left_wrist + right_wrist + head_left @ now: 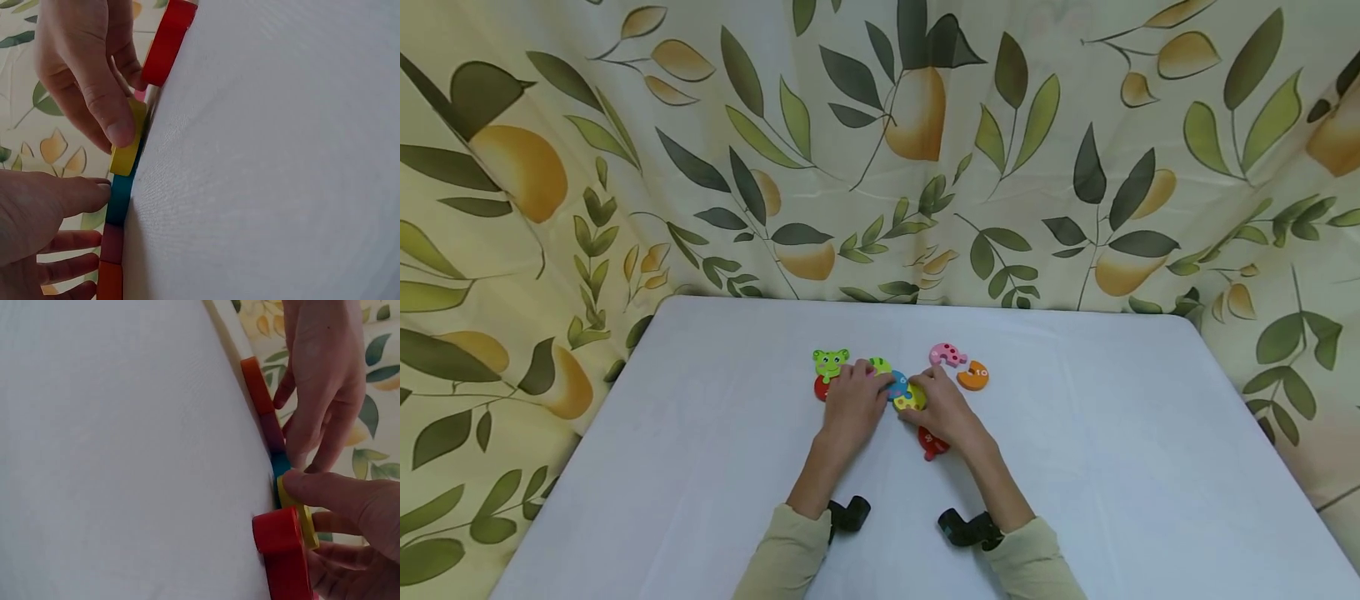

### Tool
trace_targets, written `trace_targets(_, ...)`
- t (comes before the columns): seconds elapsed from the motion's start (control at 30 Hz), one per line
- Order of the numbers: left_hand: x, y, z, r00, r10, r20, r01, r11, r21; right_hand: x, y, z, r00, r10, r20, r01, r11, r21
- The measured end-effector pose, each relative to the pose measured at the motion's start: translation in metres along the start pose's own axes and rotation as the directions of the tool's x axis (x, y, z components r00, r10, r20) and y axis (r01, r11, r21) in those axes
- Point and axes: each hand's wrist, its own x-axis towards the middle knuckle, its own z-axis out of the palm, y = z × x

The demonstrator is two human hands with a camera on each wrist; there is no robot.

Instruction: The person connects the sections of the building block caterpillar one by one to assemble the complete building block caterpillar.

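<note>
A row of flat, coloured puzzle pieces lies on the table, starting with a green animal-face piece (831, 364) and a red piece (822, 388) at the left. My left hand (855, 404) rests over the row. Its extended thumb touches the blue piece (119, 200), and its fingertips touch the purple piece (112, 244) and the orange piece (110, 280). My right hand (949, 408) pinches a yellow spotted puzzle piece (910, 398) against the blue one's end. Part of a green striped piece (880, 365) shows past the left fingers.
Beyond my right hand lie a pink spotted piece (947, 354) and a loose orange piece (973, 376) marked 10. A red piece with a knob (932, 444) sits under the right wrist. A white cloth covers the table (1112, 467); a patterned curtain (880, 208) hangs behind it.
</note>
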Motion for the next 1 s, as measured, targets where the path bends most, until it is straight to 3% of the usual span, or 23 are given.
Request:
trace_targets(0.33,-0.002,0.004,0.0,1.0,-0.008,0.006,0.008,1.0,-0.007,-0.002,0.005,-0.002,1.0,0.003,0.024,-0.004,0.999,0.043)
trace_targets(0.77,-0.001,0.009,-0.001,1.0,-0.026,-0.005,0.026,1.0,0.009,-0.002,0.014,-0.013,0.993,-0.08,0.084,0.075,0.996,0.056)
trace_targets(1.0,-0.001,0.009,-0.001,0.999,-0.034,-0.009,0.034,0.999,0.022,-0.003,0.013,-0.018,0.994,-0.054,0.091,0.044,0.994,0.103)
